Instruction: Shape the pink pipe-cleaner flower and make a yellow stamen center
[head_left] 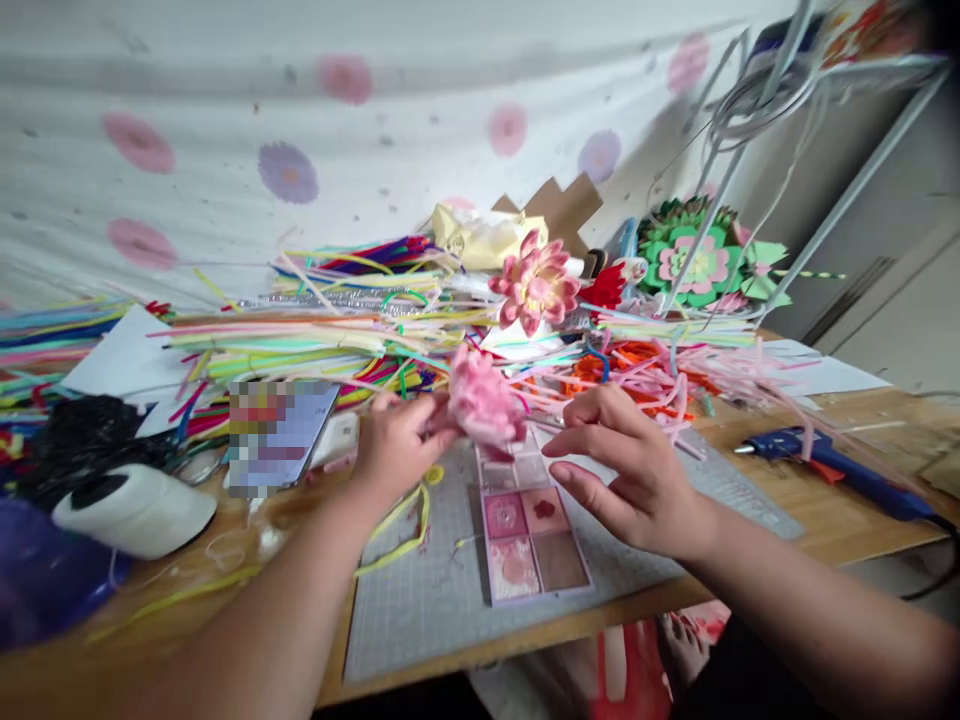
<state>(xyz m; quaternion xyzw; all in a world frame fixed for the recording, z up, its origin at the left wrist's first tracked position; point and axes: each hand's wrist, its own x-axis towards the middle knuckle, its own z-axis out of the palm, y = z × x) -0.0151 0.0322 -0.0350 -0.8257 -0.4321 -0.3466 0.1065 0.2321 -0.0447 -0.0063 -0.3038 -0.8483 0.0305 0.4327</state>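
Observation:
Near the middle of the view, my left hand (405,440) pinches the base of a pink fluffy flower (484,395), which is tilted to the right. My right hand (626,470) is just right of the flower, fingers curved and apart, with a thin dark stick (541,421) reaching toward its fingers; whether they touch it is unclear. Below both hands, an open makeup palette (531,545) with pink and brown pans lies on the grey cutting mat (420,620).
Bundles of colored pipe cleaners (300,340) run along the back. A larger pink flower (535,283) stands behind. A blue glue gun (847,470) lies at right; a white thread cone (142,510), a phone (289,435) and a black bag (94,440) are at left.

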